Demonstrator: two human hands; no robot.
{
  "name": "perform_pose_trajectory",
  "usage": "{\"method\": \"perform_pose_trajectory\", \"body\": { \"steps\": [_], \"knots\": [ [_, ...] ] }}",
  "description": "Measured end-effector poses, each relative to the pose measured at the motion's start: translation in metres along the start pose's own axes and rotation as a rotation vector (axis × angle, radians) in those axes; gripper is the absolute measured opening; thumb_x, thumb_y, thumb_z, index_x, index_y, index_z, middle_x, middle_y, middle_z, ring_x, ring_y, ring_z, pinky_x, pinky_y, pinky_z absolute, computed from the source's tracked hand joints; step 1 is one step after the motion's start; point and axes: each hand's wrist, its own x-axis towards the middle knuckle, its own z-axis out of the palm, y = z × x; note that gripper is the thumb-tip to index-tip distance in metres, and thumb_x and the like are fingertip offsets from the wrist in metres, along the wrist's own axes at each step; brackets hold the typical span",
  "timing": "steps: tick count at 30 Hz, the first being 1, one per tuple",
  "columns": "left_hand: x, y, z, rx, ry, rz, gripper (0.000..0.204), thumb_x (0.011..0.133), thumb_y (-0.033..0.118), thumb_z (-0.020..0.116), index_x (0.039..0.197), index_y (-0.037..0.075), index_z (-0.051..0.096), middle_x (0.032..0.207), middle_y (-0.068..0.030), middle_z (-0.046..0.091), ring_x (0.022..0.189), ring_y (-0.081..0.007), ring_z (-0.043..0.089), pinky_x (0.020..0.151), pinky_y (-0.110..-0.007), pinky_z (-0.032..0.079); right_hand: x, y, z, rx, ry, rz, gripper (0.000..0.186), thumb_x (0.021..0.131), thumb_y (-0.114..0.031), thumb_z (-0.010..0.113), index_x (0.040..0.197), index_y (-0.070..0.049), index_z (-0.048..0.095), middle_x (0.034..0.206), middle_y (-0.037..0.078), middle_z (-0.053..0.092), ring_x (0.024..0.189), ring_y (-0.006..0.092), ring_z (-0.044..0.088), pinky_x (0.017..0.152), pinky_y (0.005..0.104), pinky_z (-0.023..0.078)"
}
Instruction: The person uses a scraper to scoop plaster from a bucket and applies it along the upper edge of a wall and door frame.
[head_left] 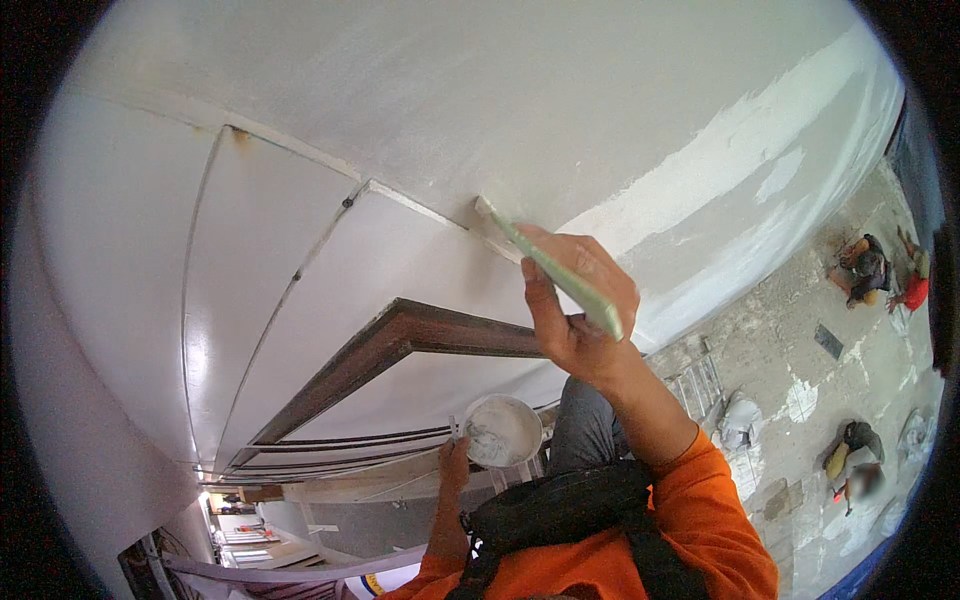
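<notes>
My right hand (600,330) is raised and closed around a flat, pale green spreader (590,298), seen nearly edge-on. Its far tip meets the grey-white plastered wall (400,90), close to the seam above the smooth white panels (290,190). Lower down, my left hand (453,466) grips the rim of a round white bucket (518,432) with white paste inside. A small pale piece sticks up by the left fingers, too small to name.
Below the panels runs a dark brown frame (400,325) with an angled corner. A ladder (695,388) shows beside my leg. Far below at right, several people are on the stained floor (770,490), near a pale bag (740,420). A long room stretches away at lower left.
</notes>
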Motion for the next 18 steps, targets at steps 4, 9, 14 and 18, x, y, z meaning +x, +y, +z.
{"method": "perform_pose_trajectory", "body": {
  "steps": [4, 9, 14, 18],
  "knots": [
    [-0.007, -0.022, -0.003, -0.109, 0.104, 0.002, 0.038, 0.091, 0.036, 0.063, 0.097, -0.002, 0.068, 0.081, -0.0012, 0.061, 0.071, -0.0144, 0.051, 0.065, -0.037, 0.042, -0.002, -0.009, 0.0, -0.049, -0.094, -0.072, 0.056, 0.066, -0.003, 0.075, 0.121, 0.002, 0.065, 0.118, 0.018, 0.071, 0.095, 0.0314, 0.071, 0.079, 0.0365, 0.059],
    [-0.002, 0.003, 0.004, -0.388, 0.062, -0.289, 0.037, 0.09, 0.035, 0.065, 0.098, -0.001, 0.068, 0.082, -0.0022, 0.062, 0.071, -0.015, 0.053, 0.066, -0.036, 0.044, -0.008, -0.008, 0.009, -0.208, -0.158, -0.177, 0.052, 0.071, -0.011, 0.071, 0.122, 0.001, 0.067, 0.119, 0.018, 0.07, 0.098, 0.0306, 0.07, 0.084, 0.0359, 0.059],
    [0.003, -0.003, 0.002, -0.32, 0.063, -0.395, 0.038, 0.088, 0.036, 0.066, 0.099, 0.0, 0.068, 0.078, -0.0022, 0.06, 0.07, -0.0163, 0.054, 0.062, -0.037, 0.044, -0.017, -0.007, 0.027, -0.285, -0.142, -0.221, 0.047, 0.074, -0.011, 0.067, 0.12, 0.0, 0.068, 0.122, 0.017, 0.07, 0.101, 0.0293, 0.07, 0.087, 0.0357, 0.059],
    [0.0, -0.014, -0.003, -0.228, 0.071, -0.373, 0.04, 0.087, 0.037, 0.068, 0.102, 0.0, 0.066, 0.078, -0.0045, 0.059, 0.068, -0.018, 0.055, 0.057, -0.038, 0.044, -0.007, -0.005, 0.005, 0.017, -0.226, 0.015, 0.041, 0.079, -0.001, 0.073, 0.119, -0.002, 0.067, 0.116, 0.018, 0.071, 0.096, 0.0331, 0.071, 0.081, 0.0373, 0.06]
  ]
}}
